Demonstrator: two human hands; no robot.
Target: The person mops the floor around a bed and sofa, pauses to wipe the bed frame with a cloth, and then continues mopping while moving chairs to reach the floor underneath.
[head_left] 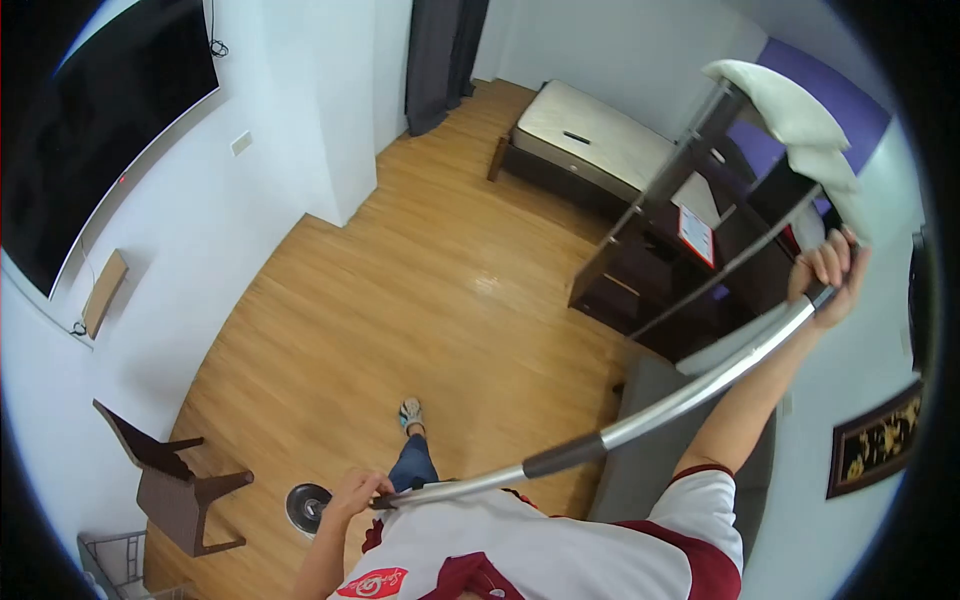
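Above the wooden floor [350, 320], a silver pole [655, 415] slants across the wearer's white shirt [480, 530] and a grey sofa [640, 485]; the right grip [830, 272] is clenched round its raised end, the left grip [358, 493] grasping its lower end

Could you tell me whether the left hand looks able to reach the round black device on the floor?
Probably not as things stand: the left hand holds one end of the pole, and the round black device lies down on the floor, though nothing seems to cover it.
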